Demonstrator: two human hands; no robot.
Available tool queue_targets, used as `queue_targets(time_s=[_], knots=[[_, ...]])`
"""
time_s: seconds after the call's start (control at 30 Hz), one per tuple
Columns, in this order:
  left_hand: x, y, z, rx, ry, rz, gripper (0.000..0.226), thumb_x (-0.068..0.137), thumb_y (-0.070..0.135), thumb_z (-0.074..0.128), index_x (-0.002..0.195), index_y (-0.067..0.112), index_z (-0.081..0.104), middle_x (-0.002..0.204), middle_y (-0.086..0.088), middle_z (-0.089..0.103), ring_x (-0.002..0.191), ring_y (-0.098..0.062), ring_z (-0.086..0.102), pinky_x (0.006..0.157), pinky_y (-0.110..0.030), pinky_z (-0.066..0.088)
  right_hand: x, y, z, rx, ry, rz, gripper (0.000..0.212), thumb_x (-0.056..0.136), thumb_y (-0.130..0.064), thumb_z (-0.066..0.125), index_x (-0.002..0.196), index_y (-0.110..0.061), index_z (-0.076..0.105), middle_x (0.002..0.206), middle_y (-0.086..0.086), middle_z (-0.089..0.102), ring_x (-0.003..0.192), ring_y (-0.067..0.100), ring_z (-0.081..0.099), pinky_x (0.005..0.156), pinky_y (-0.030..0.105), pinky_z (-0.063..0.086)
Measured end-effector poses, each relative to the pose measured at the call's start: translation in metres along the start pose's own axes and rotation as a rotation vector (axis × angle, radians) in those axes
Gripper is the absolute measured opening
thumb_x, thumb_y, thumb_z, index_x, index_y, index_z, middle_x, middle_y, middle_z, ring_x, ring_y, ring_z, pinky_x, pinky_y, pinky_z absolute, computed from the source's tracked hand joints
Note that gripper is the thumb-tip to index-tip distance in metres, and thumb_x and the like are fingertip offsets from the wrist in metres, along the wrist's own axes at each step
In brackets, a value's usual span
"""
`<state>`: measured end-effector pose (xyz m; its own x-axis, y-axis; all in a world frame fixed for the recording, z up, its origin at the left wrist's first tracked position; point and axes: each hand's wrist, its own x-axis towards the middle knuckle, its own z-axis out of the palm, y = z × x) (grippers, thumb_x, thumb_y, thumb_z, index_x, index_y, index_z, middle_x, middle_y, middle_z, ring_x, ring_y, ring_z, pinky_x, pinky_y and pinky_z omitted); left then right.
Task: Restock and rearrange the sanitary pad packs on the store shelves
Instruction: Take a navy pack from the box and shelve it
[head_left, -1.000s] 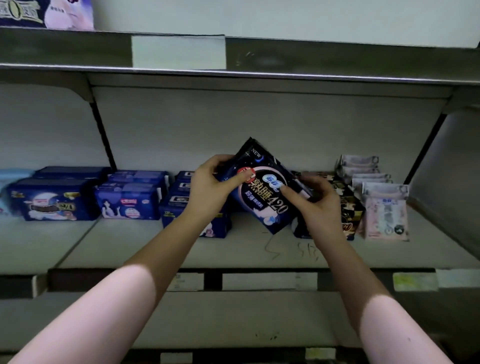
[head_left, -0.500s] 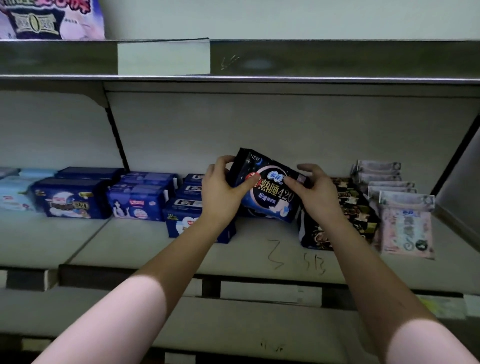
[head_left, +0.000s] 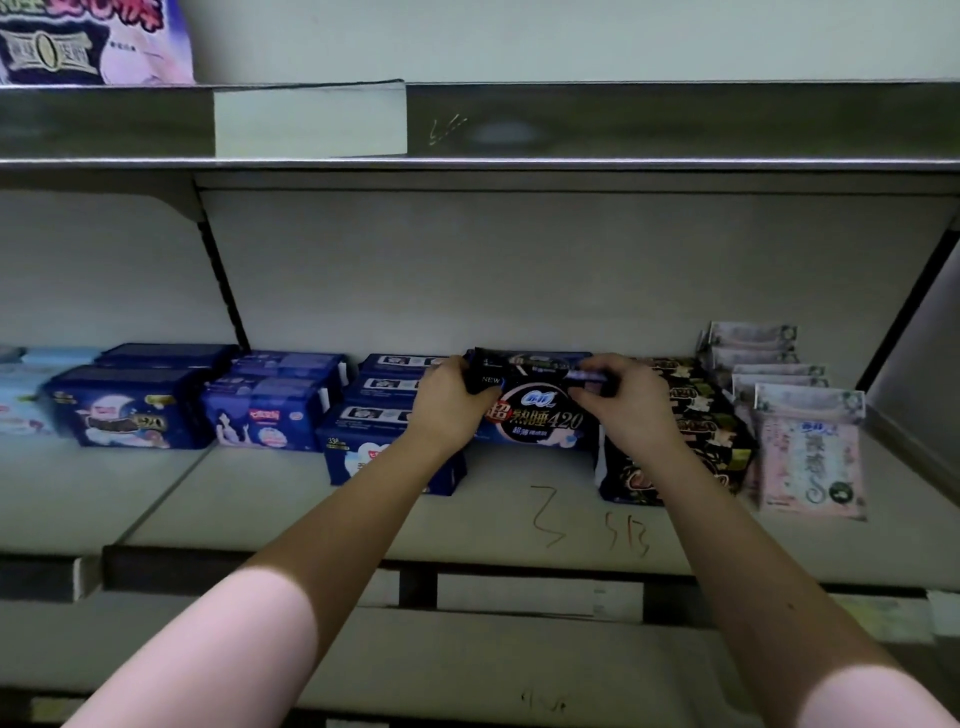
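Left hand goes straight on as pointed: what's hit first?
The left hand grips the dark 420 pack; beyond it, probably the back panel, though depth behind the pack is unclear.

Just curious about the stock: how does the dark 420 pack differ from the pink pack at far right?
The 420 pack is dark navy, the pink pack pale. The left hand and right hand grip the 420 pack; the pink pack stands untouched. Both show their printed fronts.

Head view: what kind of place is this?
Most likely a shop aisle: tiered metal shelves, a label strip on the upper shelf's edge, rows of blue sanitary pad packs facing out, and the left hand and right hand gripping a dark 420 pack among them.
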<state>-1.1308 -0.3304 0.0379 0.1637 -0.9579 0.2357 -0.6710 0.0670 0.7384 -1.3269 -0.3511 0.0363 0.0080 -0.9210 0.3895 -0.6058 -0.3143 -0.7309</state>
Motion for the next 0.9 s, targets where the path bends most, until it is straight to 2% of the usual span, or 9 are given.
queue_targets(time_s=[0.07,0.2,0.33,0.47,0.53,0.7,0.77,0.83,0.9], knots=[[0.003,0.0,0.003,0.009,-0.049,-0.021,0.044,0.09,0.028,0.065,0.124,0.002,0.056,0.12,-0.014,0.064,0.108,-0.026,0.06,0.074,-0.021,0.039,-0.002,0.002,0.004,-0.045,-0.001,0.001,0.03,0.082,-0.01,0.072,0.111,-0.007,0.068,0.111,0.009,0.069,0.103,0.023,0.063,0.089,0.029,0.048],[0.007,-0.001,0.009,-0.098,-0.113,-0.118,0.055,0.089,0.022,0.066,0.132,0.001,0.039,0.128,-0.015,0.056,0.115,-0.028,0.055,0.082,-0.026,0.041,-0.001,0.005,0.011,-0.129,-0.003,-0.017,0.028,0.083,-0.012,0.07,0.111,-0.009,0.069,0.113,0.011,0.067,0.1,0.025,0.063,0.088,0.032,0.05],[0.012,-0.009,0.018,-0.046,-0.174,-0.149,0.047,0.087,0.028,0.067,0.119,-0.001,0.051,0.12,-0.018,0.058,0.106,-0.028,0.057,0.076,-0.026,0.042,-0.002,0.005,0.018,-0.233,-0.009,-0.016,0.029,0.086,-0.014,0.068,0.114,-0.01,0.068,0.116,0.012,0.064,0.097,0.025,0.063,0.081,0.025,0.045],[0.014,-0.014,0.022,0.012,-0.215,-0.138,0.051,0.088,0.035,0.065,0.126,0.004,0.053,0.128,-0.019,0.048,0.109,-0.024,0.048,0.088,-0.024,0.039,-0.002,0.007,0.025,-0.352,-0.049,-0.018,0.027,0.088,-0.016,0.065,0.114,-0.009,0.066,0.112,0.014,0.065,0.097,0.028,0.061,0.08,0.031,0.046],[0.015,-0.014,0.023,0.017,-0.236,-0.14,0.053,0.086,0.039,0.065,0.127,0.006,0.054,0.129,-0.019,0.05,0.111,-0.027,0.053,0.095,-0.03,0.045,-0.003,0.008,0.028,-0.424,-0.051,-0.019,0.027,0.09,-0.019,0.063,0.115,-0.01,0.066,0.111,0.014,0.066,0.106,0.031,0.056,0.087,0.034,0.043],[0.013,-0.007,0.029,-0.025,-0.293,-0.158,0.04,0.089,0.034,0.061,0.117,0.005,0.058,0.124,-0.019,0.052,0.105,-0.028,0.058,0.081,-0.026,0.045,-0.006,0.009,0.03,-0.581,-0.014,-0.009,0.029,0.093,-0.029,0.057,0.12,-0.021,0.063,0.116,0.006,0.064,0.122,0.027,0.041,0.101,0.036,0.025],[0.01,-0.006,0.033,-0.039,-0.297,-0.169,0.033,0.09,0.032,0.06,0.113,0.009,0.059,0.123,-0.02,0.052,0.108,-0.031,0.055,0.088,-0.028,0.046,-0.008,0.011,0.031,-0.609,-0.03,-0.005,0.03,0.092,-0.03,0.057,0.12,-0.021,0.061,0.119,0.005,0.063,0.124,0.028,0.039,0.101,0.038,0.025],[0.007,-0.004,0.034,-0.073,-0.289,-0.177,0.018,0.088,0.032,0.062,0.096,0.016,0.06,0.123,-0.022,0.052,0.114,-0.034,0.051,0.096,-0.036,0.046,-0.01,0.013,0.032,-0.632,-0.057,0.0,0.035,0.09,-0.03,0.058,0.123,-0.022,0.058,0.125,0.006,0.059,0.127,0.029,0.036,0.101,0.04,0.025],[0.003,0.0,0.034,-0.11,-0.268,-0.17,0.024,0.083,0.038,0.064,0.094,0.017,0.059,0.13,-0.022,0.047,0.119,-0.034,0.049,0.099,-0.039,0.046,-0.011,0.015,0.032,-0.655,-0.069,0.006,0.04,0.088,-0.032,0.06,0.127,-0.024,0.056,0.132,0.006,0.053,0.13,0.029,0.033,0.104,0.04,0.024]])
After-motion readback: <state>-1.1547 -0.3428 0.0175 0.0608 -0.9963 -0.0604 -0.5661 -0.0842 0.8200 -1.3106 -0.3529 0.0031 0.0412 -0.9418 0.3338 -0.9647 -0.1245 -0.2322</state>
